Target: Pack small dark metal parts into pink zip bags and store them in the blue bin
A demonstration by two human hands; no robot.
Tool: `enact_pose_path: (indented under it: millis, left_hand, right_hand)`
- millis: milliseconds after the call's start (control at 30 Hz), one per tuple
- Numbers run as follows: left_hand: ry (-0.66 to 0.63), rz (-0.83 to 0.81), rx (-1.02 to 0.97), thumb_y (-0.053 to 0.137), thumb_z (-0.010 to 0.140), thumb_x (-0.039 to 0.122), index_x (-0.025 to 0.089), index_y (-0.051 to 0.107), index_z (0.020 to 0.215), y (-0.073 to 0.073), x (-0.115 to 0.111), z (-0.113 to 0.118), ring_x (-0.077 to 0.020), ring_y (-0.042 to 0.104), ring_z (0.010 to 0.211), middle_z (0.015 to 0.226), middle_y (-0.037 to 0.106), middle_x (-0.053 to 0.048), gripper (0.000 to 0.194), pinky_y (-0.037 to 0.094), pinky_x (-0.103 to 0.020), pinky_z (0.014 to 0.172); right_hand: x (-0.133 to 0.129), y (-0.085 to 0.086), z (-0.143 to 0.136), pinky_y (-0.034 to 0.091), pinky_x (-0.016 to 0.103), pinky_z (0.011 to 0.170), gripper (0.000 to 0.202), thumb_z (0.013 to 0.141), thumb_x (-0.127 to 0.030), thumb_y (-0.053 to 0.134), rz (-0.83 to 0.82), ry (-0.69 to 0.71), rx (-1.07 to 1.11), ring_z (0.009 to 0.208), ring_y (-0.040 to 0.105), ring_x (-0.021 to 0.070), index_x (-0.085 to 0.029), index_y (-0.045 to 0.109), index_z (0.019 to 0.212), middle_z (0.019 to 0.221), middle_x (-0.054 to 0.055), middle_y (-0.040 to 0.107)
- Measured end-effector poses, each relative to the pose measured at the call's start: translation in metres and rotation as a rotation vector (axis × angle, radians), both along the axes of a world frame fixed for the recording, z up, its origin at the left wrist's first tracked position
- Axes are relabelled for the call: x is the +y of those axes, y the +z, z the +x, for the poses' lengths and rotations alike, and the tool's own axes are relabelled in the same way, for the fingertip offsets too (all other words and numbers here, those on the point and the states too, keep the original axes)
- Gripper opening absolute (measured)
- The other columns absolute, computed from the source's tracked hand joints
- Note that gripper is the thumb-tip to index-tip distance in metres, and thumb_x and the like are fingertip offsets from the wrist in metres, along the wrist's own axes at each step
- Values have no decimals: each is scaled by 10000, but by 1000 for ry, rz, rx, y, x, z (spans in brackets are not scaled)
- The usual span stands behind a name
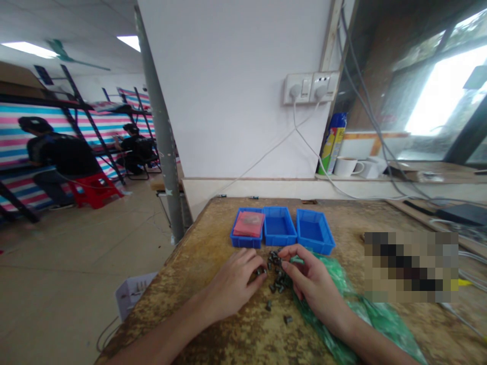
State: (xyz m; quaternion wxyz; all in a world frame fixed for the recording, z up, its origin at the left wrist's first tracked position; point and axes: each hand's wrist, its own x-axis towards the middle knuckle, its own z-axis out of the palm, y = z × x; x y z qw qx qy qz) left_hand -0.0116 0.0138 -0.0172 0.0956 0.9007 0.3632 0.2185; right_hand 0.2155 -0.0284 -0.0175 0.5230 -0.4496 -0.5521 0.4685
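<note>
A loose heap of small dark metal parts (274,274) lies on the worn wooden table (213,334), between my two hands. My left hand (238,276) curls at the heap's left side, with a few of these parts between its thumb and fingers. On the right, my right hand (314,284) reaches in with thumb and index finger almost together at the heap's edge; a small metal part appears to be pinched there. Two stray parts, one of them a small metal part (288,319), lie nearer to me. A green plastic bag (391,324) is spread beneath my right hand and forearm.
Behind the heap stand three blue bins: a left bin (246,242) with pink packets (249,224), a middle bin (280,240) and a right bin (321,247). Cables and a mug (345,166) are at right. Two people sit far left, one on a red stool (93,190).
</note>
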Motion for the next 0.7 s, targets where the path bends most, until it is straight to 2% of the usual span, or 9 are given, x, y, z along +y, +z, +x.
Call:
enact_pose_path:
  millis: [167,367,533,700]
  left_hand:
    - [-1,2,-6,651,1105,269,235,679,1081,1,0,0,-269,655,1105,1108,690,-51,50,525,-381,932]
    - [-10,-2,-25,657,1095,243,238,675,1080,2,-1,0,-271,650,1115,1112,686,-50,23,518,-377,921]
    - [-7,-10,-20,672,1091,242,236,670,1078,2,0,1,-272,645,1118,1105,681,-47,14,511,-373,922]
    - [-10,-9,-22,674,1092,226,235,670,1097,1,0,0,-270,644,1121,1113,681,-44,11,504,-378,933]
  right_hand:
    - [0,0,0,295,201,395,456,918,-648,781,-4,-3,-20,466,389,61,-243,699,1111,912,-16,639]
    - [0,0,1,292,211,419,358,936,-546,779,17,-4,-38,469,408,72,-241,707,1110,839,-33,608]
    - [0,0,1,314,211,429,298,933,-473,784,33,-5,-39,489,433,65,-238,712,1103,941,-8,649]
    - [0,1,2,305,205,425,288,940,-459,781,23,5,-39,485,419,56,-234,711,1105,943,-6,657]
